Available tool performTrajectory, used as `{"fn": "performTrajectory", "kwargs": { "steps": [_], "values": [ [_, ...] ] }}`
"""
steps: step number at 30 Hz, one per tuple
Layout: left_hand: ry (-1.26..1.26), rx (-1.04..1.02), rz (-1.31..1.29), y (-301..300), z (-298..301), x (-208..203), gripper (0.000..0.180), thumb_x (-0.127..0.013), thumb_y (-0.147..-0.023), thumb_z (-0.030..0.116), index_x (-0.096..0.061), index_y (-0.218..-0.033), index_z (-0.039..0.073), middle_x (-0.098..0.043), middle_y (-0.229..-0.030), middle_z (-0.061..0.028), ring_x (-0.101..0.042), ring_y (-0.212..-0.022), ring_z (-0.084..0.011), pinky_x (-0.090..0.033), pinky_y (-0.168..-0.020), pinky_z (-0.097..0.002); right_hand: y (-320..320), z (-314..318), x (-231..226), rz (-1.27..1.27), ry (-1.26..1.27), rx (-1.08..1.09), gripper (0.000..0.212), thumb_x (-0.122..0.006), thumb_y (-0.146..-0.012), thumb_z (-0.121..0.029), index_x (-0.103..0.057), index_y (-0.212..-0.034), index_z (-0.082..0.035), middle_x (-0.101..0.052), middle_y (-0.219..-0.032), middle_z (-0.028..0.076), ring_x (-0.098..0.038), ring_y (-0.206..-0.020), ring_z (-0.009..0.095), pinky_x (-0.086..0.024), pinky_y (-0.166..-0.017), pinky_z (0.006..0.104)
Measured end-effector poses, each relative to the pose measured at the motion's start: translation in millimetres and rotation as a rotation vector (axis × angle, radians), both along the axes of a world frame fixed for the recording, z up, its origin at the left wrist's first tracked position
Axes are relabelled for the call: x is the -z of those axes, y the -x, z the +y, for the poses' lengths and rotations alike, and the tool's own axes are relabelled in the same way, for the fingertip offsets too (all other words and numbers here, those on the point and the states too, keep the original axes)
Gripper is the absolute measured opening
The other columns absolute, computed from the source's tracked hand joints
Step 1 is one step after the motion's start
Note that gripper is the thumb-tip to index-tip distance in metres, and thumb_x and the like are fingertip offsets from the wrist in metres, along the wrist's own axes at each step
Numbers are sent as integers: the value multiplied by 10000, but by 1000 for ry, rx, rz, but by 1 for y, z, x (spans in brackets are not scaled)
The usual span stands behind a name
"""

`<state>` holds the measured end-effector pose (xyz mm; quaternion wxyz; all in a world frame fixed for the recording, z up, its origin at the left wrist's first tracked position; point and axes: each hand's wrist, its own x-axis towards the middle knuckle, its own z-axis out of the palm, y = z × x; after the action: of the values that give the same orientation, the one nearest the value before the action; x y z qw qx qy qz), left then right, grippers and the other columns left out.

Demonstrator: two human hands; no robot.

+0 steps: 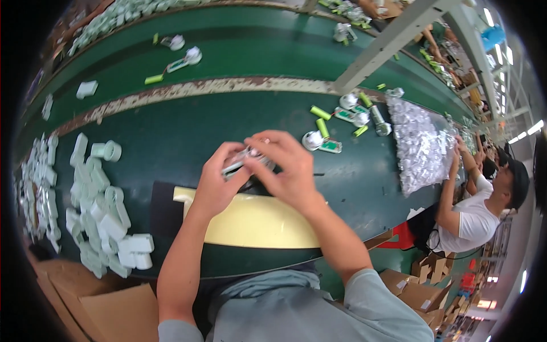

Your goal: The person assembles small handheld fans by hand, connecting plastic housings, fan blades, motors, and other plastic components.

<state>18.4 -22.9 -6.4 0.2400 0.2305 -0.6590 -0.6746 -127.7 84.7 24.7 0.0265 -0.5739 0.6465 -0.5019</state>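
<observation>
Near the middle of the green bench, my left hand (219,174) and my right hand (286,168) are closed together around a small pale plastic housing (232,167). The fingers cover most of it, so its inner parts cannot be made out. Beneath my wrists lies a glossy yellow sheet (259,225) on a dark mat (165,208). To the right of my hands are several small circuit boards (330,147) with round white heads (312,140) and green battery cells (321,112) wired to them.
Pale green plastic shells (94,188) are heaped at the left. A clear bag of small transparent parts (419,142) lies at the right, near a person in a white shirt (476,214). A metal post (387,48) rises beyond the worn ledge (228,85). Cardboard boxes (114,305) stand below the bench.
</observation>
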Motion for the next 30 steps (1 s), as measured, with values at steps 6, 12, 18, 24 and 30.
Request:
{"fn": "performTrajectory", "kwargs": {
  "steps": [6, 12, 18, 24, 30],
  "values": [
    [142, -110, 33, 11, 12, -2, 327, -754, -851, 30, -594, -1133, -4, -701, -1047, -103, -685, -1000, -164, -533, -895, -298, -6, 6, -5, 41, 94, 76, 409, -913, -745, -153, -780, -1119, -55, -724, -1066, 116, -735, -908, 224, -618, -747, 319],
    [209, -194, -13, 9, 10, 8, 277, -685, -892, 23, -568, -1140, -17, -674, -1026, -127, -687, -966, -195, -542, -886, -324, -7, 4, -4, -18, 77, 94, 353, -913, -754, -197, -772, -1045, -55, -723, -1037, 118, -731, -881, 230, -609, -716, 322],
    [-167, 32, 100, 4, 5, -12, 327, -690, -933, 18, -544, -1225, 10, -662, -1067, -100, -676, -947, -155, -563, -702, -241, 3, 7, 3, -68, 113, 103, 312, -891, -777, -139, -759, -1044, -49, -728, -1061, 132, -736, -910, 244, -608, -752, 337],
    [-187, 182, 22, 1, -4, -6, 327, -754, -919, 21, -553, -1176, 14, -663, -1092, -93, -684, -921, -134, -618, -730, -262, 8, 9, 8, -122, 146, 66, 272, -878, -790, -115, -739, -1010, -34, -732, -1070, 152, -741, -938, 252, -601, -774, 337],
    [-207, 165, 107, 3, -3, -2, 343, -784, -906, 43, -561, -1166, 14, -660, -1085, -83, -687, -935, -136, -638, -744, -281, 4, 7, 10, -155, 195, 98, 250, -876, -792, -101, -722, -971, -19, -734, -1015, 153, -744, -966, 267, -594, -780, 341]
  ]
}}
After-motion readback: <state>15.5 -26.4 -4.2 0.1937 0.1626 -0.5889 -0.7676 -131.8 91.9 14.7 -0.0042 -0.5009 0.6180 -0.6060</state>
